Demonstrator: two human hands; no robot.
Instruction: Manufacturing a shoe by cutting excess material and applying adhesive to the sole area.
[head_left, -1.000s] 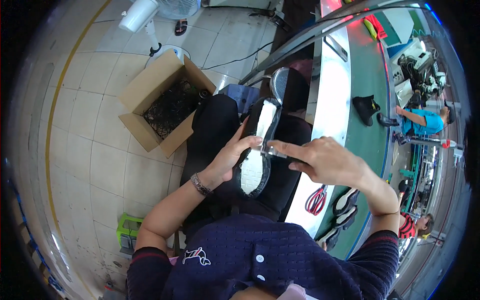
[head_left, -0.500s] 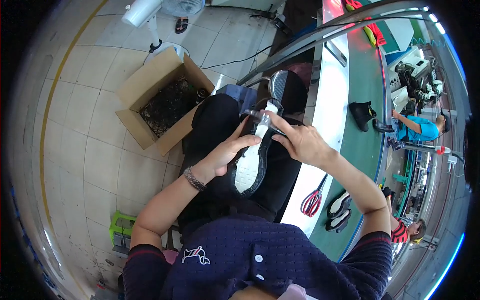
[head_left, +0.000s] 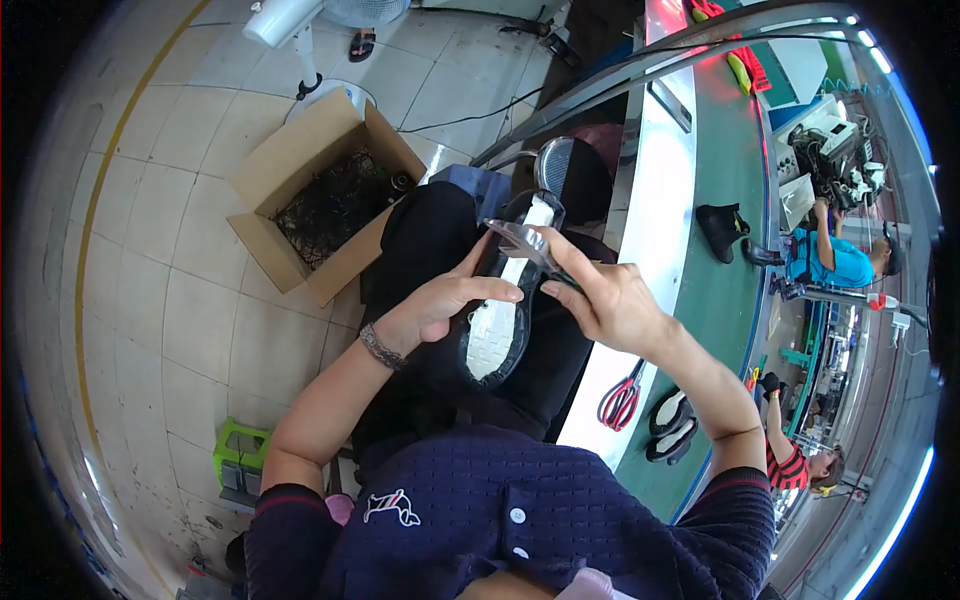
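A black shoe (head_left: 492, 345) lies bottom up along my lap, its white underside facing me and no outsole on it. My left hand (head_left: 455, 305) is closed round the shoe's middle from the left, thumb across the white bottom. In my right hand (head_left: 610, 300) is a shiny metal hand tool that looks like pincers (head_left: 522, 242). The tool's head rests over the front half of the white bottom, or just above it; I cannot tell which. My fingers hide most of its handles.
At left, an open cardboard box (head_left: 300, 200) holds dark scraps. To the right, red-handled scissors (head_left: 620, 402) lie on a white ledge (head_left: 655, 250) beside a green conveyor belt (head_left: 720, 290) bearing black shoes (head_left: 672, 425). Ahead stands a round metal-faced machine part (head_left: 556, 170); co-workers sit beyond the belt.
The metal tool has tilted, and my right hand has turned and lowered slightly. My left hand keeps its hold on the shoe. A co-worker in blue has raised an arm.
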